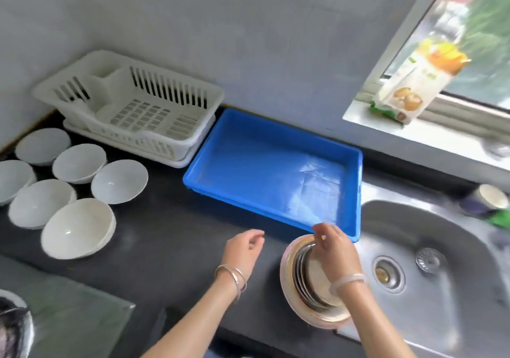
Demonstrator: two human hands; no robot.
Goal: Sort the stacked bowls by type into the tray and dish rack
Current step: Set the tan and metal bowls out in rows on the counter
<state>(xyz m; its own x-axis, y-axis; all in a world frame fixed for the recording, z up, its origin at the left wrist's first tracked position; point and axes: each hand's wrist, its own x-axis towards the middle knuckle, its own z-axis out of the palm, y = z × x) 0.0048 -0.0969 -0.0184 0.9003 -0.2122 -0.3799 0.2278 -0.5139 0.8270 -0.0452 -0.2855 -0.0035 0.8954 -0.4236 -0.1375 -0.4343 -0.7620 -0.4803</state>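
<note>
Hovering over the stacked bowls [303, 277], right hand [334, 250] with fingertips drawn together, grip unclear; left hand [242, 250] loosely curled, empty.

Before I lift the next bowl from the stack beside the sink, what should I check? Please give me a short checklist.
1. Blue tray has room: ok, nothing lies in it.
2. White dish rack has room: ok, no dishes show in it.
3. Right hand has a firm grip on the top bowl of the stack: cannot tell, its fingers are at the far rim but blurred.
4. Left hand is free to help: ok, it holds nothing above the countertop.
5. Way from stack to tray is free: ok, the tray's near corner is right beside the stack.
6. White bowls are out of the way: ok, they stand far to the left.
</note>
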